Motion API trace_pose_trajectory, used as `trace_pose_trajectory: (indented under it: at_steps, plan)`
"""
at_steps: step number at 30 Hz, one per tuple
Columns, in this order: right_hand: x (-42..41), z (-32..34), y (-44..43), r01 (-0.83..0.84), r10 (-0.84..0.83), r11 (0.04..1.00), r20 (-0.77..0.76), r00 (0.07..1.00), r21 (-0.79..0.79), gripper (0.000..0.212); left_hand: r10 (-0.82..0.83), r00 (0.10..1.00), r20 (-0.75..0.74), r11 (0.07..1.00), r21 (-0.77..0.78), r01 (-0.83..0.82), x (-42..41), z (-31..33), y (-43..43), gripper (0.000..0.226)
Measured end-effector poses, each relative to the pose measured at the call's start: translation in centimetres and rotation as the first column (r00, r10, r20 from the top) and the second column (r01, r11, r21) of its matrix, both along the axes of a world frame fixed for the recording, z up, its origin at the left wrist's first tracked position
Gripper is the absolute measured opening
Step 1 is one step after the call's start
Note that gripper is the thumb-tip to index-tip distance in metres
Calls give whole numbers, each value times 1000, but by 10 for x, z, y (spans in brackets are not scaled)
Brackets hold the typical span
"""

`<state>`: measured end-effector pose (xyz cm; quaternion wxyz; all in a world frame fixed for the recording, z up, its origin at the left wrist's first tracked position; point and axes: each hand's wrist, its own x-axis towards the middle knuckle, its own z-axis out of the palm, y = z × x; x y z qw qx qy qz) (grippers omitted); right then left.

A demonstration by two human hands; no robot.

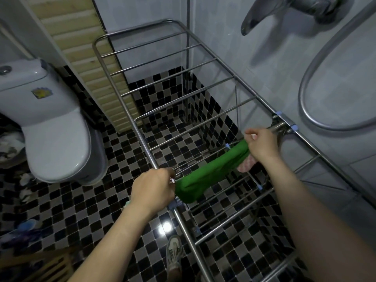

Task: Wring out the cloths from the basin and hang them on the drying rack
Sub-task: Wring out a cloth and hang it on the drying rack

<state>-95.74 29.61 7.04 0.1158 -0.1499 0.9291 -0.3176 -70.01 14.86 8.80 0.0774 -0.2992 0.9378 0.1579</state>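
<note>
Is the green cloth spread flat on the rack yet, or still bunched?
Still bunched: the green cloth hangs as a narrow roll between left hand and right hand over the steel drying rack.

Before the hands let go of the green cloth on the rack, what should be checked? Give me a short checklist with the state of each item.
1. Left hand grips one end of the green cloth: ok.
2. Right hand grips the other end: ok.
3. Cloth lies across the drying rack bars: ok.
4. Cloth spread flat: not ok, bunched.
5. Cloth fully wrung: cannot tell.
6. Pink cloth clear of the green one: not ok, touching.
</note>
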Motion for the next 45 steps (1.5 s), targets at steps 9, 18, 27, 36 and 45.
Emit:
trace_pose_trajectory:
  at_steps: [9, 18, 27, 36, 45]
  plan:
    - [14, -5, 11, -5, -1, 996, -71, 997, -85, 20, 33, 997, 67, 995, 94, -39, -3, 0, -4, 25]
    - [22, 9, 21, 326, -236, 859, 261, 936, -393, 24, 95, 995, -26, 980, 176, -89, 3, 11, -3, 22]
    - [73, 82, 64, 530, 362, 513, 730, 580, -675, 22, 227, 898, -378, 800, 598, 49, -16, 82, 56, 13]
    - [121, 106, 98, 615, 620, 290, 633, 463, -733, 40, 319, 831, -455, 678, 722, 135, -16, 79, 121, 10]
    - [136, 129, 140, 111, 294, 701, 427, 855, -704, 20, 224, 859, -461, 770, 624, 134, 2, 97, 132, 16]
